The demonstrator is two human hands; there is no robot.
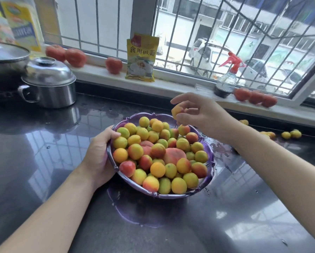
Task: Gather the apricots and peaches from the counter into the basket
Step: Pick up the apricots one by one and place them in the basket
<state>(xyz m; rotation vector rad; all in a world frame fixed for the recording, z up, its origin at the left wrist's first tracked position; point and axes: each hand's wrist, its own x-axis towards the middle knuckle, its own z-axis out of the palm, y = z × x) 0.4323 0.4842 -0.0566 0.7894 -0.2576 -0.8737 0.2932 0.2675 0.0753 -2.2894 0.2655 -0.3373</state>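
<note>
A purple basket (210,177) stands on the dark counter, heaped with several yellow, orange and red apricots and a large pink peach (174,155). My left hand (98,154) grips the basket's left rim, thumb over the edge against the fruit. My right hand (198,114) hovers above the basket's far right edge and pinches one orange apricot (176,110) in its fingertips. Several loose apricots (290,134) lie on the counter to the right, behind my right forearm.
A steel pot with a lid (49,83) and a dark pan (5,61) stand at the back left. On the windowsill sit tomatoes (75,57), a yellow packet (141,59) and a spray bottle (226,79). The counter (43,161) is wet near the basket.
</note>
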